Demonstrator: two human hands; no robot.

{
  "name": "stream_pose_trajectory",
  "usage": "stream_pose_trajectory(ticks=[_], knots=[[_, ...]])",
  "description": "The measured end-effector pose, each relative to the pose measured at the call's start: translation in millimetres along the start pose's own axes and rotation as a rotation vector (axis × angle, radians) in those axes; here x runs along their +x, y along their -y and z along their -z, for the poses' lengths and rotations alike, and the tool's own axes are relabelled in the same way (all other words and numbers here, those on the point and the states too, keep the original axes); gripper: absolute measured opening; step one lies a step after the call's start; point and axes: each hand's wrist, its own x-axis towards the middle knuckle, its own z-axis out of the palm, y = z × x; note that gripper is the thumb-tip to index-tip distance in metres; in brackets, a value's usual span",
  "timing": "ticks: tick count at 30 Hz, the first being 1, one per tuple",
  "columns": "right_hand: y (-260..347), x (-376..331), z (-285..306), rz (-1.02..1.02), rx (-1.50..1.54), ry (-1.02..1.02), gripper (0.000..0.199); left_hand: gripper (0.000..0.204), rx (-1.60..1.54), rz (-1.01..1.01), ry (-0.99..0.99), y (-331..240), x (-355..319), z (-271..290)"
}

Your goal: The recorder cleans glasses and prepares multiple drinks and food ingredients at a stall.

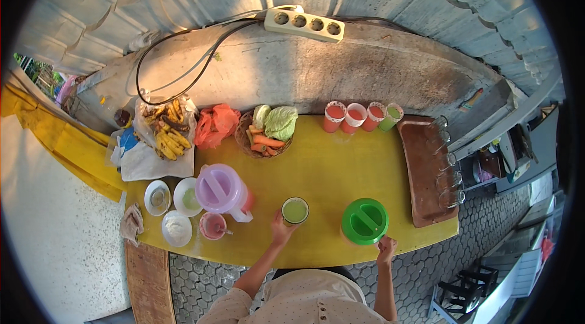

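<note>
My left hand (pixel 280 232) is wrapped round a glass (pixel 295 210) of pale green drink near the middle of the yellow table (pixel 329 165). To its right stands a pitcher with a green lid (pixel 365 221). My right hand (pixel 386 251) is closed at that pitcher's handle, which is mostly hidden under the fingers. A second pitcher, with a lilac lid (pixel 220 188) and red drink, stands left of the glass. Beside it are a pink cup (pixel 213 226) with a spoon and three white bowls, one of them holding white powder (pixel 177 228).
At the back right are three tall glasses of red drink (pixel 334 118) and one of green drink (pixel 391 117). A brown tray (pixel 423 202) carries several glasses. A basket of carrots and cabbage (pixel 268 133), an orange bag (pixel 217 125) and bananas (pixel 170 141) sit back left.
</note>
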Motion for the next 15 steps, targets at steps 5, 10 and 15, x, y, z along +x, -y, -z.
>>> stream_pose_trajectory(ticks=[5,10,15], knots=[[-8,7,30,-0.083,0.049,-0.018,0.039,0.054,0.001,-0.03,-0.014,-2,41,-28],[-24,14,57,-0.155,0.038,0.031,0.031,0.049,-0.281,0.037,-0.063,-8,85,-66],[-32,27,64,-0.282,-0.045,0.017,0.028,0.048,-0.33,0.02,-0.058,-10,134,-99]])
